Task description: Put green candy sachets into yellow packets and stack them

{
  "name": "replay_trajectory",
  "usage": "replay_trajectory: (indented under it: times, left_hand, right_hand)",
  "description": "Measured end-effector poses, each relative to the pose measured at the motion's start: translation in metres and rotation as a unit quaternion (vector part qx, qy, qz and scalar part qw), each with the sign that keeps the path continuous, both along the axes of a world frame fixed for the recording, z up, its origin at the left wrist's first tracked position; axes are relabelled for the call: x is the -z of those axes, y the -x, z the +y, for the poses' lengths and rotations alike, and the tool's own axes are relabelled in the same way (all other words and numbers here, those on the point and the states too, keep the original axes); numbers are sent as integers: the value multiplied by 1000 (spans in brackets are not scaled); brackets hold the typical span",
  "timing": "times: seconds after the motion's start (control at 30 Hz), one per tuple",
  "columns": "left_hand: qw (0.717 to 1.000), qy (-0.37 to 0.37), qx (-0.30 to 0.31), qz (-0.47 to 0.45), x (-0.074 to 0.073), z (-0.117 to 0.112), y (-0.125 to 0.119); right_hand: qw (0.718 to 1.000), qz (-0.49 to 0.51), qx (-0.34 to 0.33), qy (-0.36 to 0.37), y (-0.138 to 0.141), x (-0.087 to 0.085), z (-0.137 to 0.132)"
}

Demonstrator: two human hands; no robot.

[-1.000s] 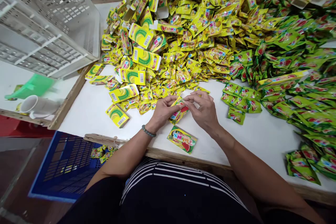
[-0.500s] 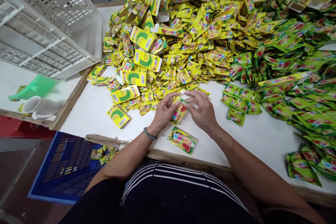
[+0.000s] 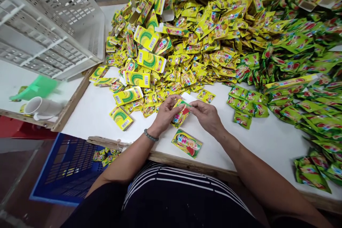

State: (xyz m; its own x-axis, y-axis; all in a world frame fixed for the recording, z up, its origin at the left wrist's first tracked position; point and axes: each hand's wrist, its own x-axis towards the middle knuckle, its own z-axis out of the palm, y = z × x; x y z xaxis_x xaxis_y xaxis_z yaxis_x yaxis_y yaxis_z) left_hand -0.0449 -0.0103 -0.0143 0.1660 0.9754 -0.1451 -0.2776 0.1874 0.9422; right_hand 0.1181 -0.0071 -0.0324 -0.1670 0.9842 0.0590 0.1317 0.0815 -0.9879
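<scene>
Over the white table, 2 hands hold 1 printed box.

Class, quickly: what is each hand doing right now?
Left hand: closed, holding a small yellow-and-green rectangular cardboard box.
Right hand: closed, fingers pinching the same box near its far end.

your left hand covers one side of the box you hold, and your right hand hides part of its upper end; you can't tell what is inside. the white crate is cut off by the left and top edges, and the green packets run past the right edge. your left forearm hides part of the blue crate. the barcodes are too small to read.
</scene>
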Motion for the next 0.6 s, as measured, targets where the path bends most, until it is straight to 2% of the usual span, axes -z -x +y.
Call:
replay_trajectory:
  times: [0.17, 0.3, 0.4, 0.6]
  left_hand:
    - [1000, 25, -1, -4, -2, 1, -1]
    - [998, 54, -39, 3, -4, -1, -1]
    - [997, 51, -50, 11, -5, -3, -1]
    - [997, 56, -46, 30, -4, -2, -5]
  right_hand:
    - [997, 53, 4, 49, -5, -5, 4]
    - [999, 13, -29, 14, -10, -10, 5]
    - [999, 26, -34, 12, -11, -13, 3]
    - [991, 90, 12, 97, -8, -7, 5]
